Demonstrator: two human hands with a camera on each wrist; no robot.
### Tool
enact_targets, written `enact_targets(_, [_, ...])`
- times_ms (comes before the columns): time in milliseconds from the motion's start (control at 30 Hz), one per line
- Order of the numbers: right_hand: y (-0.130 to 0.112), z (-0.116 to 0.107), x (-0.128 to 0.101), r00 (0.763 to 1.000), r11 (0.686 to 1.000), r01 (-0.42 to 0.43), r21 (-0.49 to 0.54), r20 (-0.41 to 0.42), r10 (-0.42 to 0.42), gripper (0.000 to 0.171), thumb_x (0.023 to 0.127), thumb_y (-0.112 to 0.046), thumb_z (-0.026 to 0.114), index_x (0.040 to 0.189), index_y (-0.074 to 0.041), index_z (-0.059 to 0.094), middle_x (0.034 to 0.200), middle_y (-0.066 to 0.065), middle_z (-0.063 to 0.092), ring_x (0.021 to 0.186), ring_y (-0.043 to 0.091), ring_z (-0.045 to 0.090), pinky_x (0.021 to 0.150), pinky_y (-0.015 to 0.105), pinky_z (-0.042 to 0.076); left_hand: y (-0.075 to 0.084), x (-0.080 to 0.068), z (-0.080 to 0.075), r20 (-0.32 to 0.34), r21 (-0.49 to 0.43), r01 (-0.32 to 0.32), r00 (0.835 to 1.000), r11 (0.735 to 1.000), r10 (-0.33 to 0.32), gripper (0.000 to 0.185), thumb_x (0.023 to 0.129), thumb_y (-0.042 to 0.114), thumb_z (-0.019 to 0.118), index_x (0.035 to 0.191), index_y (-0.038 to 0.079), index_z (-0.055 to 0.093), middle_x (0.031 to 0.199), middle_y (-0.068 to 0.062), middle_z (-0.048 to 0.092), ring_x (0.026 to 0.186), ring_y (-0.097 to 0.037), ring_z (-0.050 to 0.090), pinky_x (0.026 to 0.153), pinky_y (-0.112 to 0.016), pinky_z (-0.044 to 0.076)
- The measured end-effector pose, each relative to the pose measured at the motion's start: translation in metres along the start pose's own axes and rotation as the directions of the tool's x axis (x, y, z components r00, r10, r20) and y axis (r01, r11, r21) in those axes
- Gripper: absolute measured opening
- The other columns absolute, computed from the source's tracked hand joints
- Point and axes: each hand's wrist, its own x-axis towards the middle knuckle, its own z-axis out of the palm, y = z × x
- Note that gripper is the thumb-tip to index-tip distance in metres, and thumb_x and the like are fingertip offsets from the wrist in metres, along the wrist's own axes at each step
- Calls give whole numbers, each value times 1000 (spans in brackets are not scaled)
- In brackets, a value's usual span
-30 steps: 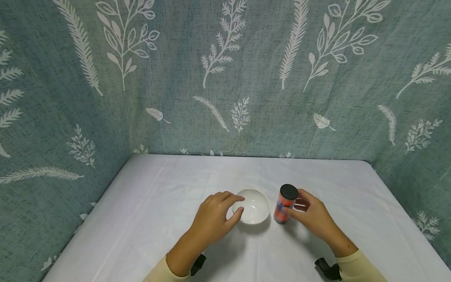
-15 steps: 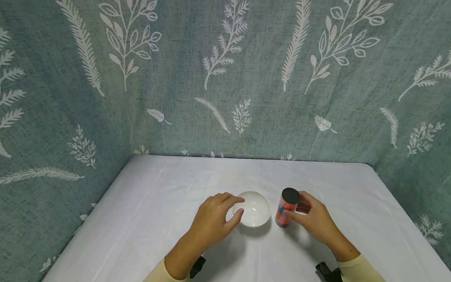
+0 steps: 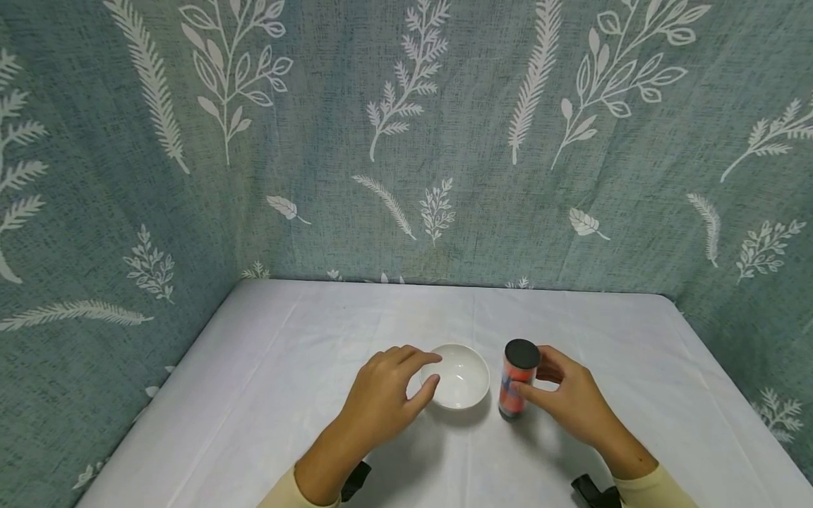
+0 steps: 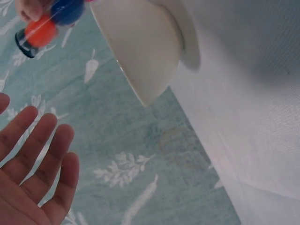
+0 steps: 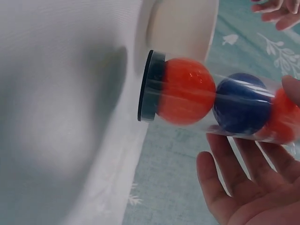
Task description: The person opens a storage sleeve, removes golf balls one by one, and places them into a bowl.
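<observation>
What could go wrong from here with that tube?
The tube could slip or tip, as the right hand grips it above its lower end. It might bump the bowl close beside it, which the left hand doesn't appear to grip. If a black cap loosened, the balls might roll out.

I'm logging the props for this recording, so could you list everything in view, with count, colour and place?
bowl: 1, white, on the table between the hands
tube: 1, clear, right of the bowl
orange-red balls: 2 visible, inside the tube
blue ball: 1, between them
caps: 2, black, on the tube's ends
table: 1, white-covered, beneath everything
patterned fabric: green-blue with white plants, around the table
wrist devices: 2, black, one at each wrist
sleeves: 2, pale yellow, at the forearms
left hand: 1, bare, beside the bowl
right hand: 1, bare, holding the tube
</observation>
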Motion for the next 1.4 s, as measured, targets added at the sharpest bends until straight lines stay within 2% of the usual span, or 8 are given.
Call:
enact_targets(267, [-13, -3, -4, 1000, 1000, 20, -6, -13, -21, 46, 86, -34, 80, 126, -22, 62, 116, -1, 71, 109, 21, 68, 93, 41, 54, -1, -1, 1, -3, -3, 8, 1000, 1000, -8, 25, 92, 30, 71, 116, 24, 72, 103, 10, 72, 93, -11, 67, 82, -32, 55])
enact_targets(333, [-15, -4, -5, 999, 999, 35, -1, -12, -35, 45, 86, -33, 80, 126, -23, 63, 116, -3, 71, 110, 19, 68, 93, 40, 54, -1, -1, 1, -3, -10, 9, 1000, 1000, -9, 25, 93, 30, 71, 116, 24, 72, 104, 9, 73, 93, -11, 67, 82, -33, 55])
enact_targets(467, [-18, -4, -8, 998, 998, 62, 8, -10, -62, 42, 86, -32, 80, 123, -25, 64, 112, -7, 71, 109, 9, 67, 95, 29, 54, -1, -1, 2, -6, -14, 9, 1000, 1000, -9, 24, 92, 30, 71, 116, 24, 72, 105, 9, 73, 93, -11, 67, 82, -33, 55])
enact_targets(667, [-21, -4, -11, 992, 992, 128, -15, -9, -128, 39, 85, -29, 81, 121, -30, 65, 110, -12, 72, 109, 7, 67, 95, 31, 53, -1, 0, 2, -17, -26, -5, 1000, 1000, 5, 24, 92, 28, 71, 115, 22, 72, 105, 9, 73, 94, -11, 67, 82, -33, 55])
enact_targets(767, [-23, -4, -12, 985, 985, 173, -14, -8, -173, 39, 84, -27, 82, 120, -31, 66, 107, -15, 71, 105, 2, 66, 95, 28, 52, -1, 0, 2, -21, -26, -10, 1000, 1000, 9, 23, 93, 27, 71, 115, 23, 72, 105, 9, 73, 94, -11, 68, 83, -33, 55])
enact_targets(1100, [-29, 1, -17, 964, 963, 262, 63, 34, -264, 40, 83, -26, 84, 118, -29, 65, 96, -14, 70, 95, 7, 66, 95, 22, 52, 1, -1, 4, -27, -34, -29, 999, 999, 28, 23, 93, 28, 70, 115, 23, 72, 104, 10, 73, 94, -10, 68, 84, -33, 55])
enact_targets(1200, [-31, 2, -19, 958, 958, 278, 72, 53, -282, 41, 83, -26, 84, 119, -29, 65, 100, -14, 69, 94, 6, 66, 94, 24, 54, 3, -1, 6, -28, -56, -44, 999, 997, 43, 24, 92, 28, 71, 115, 22, 72, 102, 9, 73, 94, -9, 68, 85, -32, 55])
enact_targets(1400, [-33, 5, -21, 952, 955, 291, 51, 83, -294, 42, 82, -26, 84, 119, -29, 66, 102, -14, 66, 93, 5, 63, 83, 30, 59, 9, -2, 8, -23, -125, -87, 996, 988, 85, 28, 93, 31, 71, 118, 20, 71, 103, 7, 74, 93, -7, 68, 84, -32, 56])
